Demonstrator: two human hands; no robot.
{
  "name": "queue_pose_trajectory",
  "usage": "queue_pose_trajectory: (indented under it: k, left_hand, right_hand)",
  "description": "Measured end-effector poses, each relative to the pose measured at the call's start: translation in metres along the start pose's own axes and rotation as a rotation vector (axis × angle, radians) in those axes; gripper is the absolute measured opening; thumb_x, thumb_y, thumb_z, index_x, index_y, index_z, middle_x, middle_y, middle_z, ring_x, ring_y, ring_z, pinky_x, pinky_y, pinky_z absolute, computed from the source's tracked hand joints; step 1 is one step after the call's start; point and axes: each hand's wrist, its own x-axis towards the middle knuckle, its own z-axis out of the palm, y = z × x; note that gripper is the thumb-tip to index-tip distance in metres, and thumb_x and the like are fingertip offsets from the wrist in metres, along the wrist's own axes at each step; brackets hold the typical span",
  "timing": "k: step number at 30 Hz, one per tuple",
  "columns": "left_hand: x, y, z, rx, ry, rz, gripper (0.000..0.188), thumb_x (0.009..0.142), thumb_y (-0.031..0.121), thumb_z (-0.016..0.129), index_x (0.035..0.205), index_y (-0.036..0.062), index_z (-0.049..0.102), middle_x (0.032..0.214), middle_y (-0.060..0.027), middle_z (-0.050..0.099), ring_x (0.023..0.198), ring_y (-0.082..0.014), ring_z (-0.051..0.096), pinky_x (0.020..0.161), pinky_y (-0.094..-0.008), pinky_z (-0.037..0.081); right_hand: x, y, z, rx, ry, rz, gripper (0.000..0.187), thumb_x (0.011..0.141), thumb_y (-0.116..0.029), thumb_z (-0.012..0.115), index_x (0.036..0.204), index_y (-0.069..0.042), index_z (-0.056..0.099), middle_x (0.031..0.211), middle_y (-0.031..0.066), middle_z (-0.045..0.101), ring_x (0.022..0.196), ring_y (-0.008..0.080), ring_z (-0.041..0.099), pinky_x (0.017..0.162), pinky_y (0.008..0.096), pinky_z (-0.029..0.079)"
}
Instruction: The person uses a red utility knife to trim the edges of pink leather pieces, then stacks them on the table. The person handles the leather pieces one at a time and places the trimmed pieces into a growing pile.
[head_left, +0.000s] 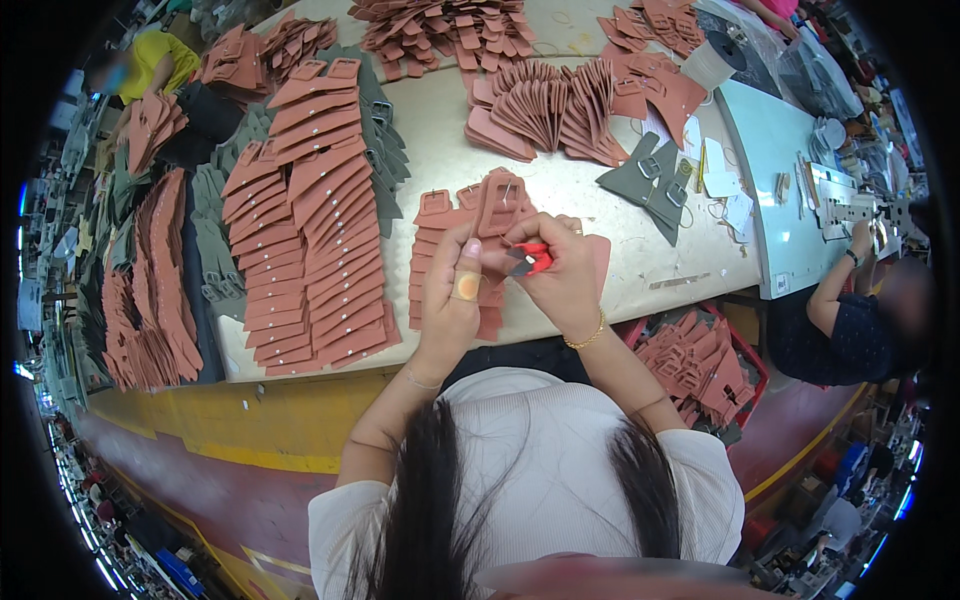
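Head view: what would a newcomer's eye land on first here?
Probably the long overlapping rows of salmon-pink pieces on the left of the pale table. Next, near the centre, the red-and-black hand tool in the right hand, close to the buckled pink piece in the left hand. The dark green buckled pieces also stand out, right of the hands.

Showing no readable words, numbers or signs. Bearing a small white label point(782, 280) near the front edge of the pale blue table point(765, 190), carrying marks too tiny for reading. Also showing white cards point(722, 184) lying on the cream table point(720, 272), giving no legible writing.
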Motion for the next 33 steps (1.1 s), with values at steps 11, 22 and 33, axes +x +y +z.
queue_pose_trajectory:
  k: [11, 22, 33]
  left_hand:
    - [0.011, 0.006, -0.027, -0.735, 0.004, -0.359, 0.034, 0.099, 0.02, 0.047, 0.127, 0.0023, 0.049, 0.121, -0.0146, 0.059, 0.109, -0.0251, 0.062, 0.088, -0.0392, 0.057]
    - [0.017, -0.001, -0.055, -1.191, -0.222, -0.507, 0.059, 0.097, 0.039, 0.045, 0.14, -0.0008, 0.039, 0.137, -0.0233, 0.049, 0.122, -0.0358, 0.054, 0.092, -0.0519, 0.054]
    - [0.015, 0.001, -0.02, -0.457, 0.034, -0.211, 0.042, 0.092, 0.013, 0.061, 0.13, 0.0005, 0.048, 0.121, -0.013, 0.06, 0.106, -0.0215, 0.063, 0.087, -0.0365, 0.056]
  right_hand:
    - [0.011, 0.024, -0.02, 0.405, 0.18, 0.26, 0.044, 0.103, -0.032, 0.047, 0.136, -0.002, 0.048, 0.077, -0.002, 0.056, 0.064, 0.004, 0.044, 0.059, 0.0214, 0.038]
    - [0.013, 0.02, -0.03, 1.045, -0.174, 0.611, 0.04, 0.1, -0.014, 0.05, 0.138, -0.001, 0.047, 0.115, 0.009, 0.064, 0.092, 0.0112, 0.063, 0.08, 0.0275, 0.052]
    - [0.012, 0.01, -0.012, 0.528, -0.1, 0.349, 0.037, 0.095, -0.019, 0.062, 0.126, 0.002, 0.056, 0.1, 0.0075, 0.067, 0.083, 0.0073, 0.061, 0.073, 0.0239, 0.051]
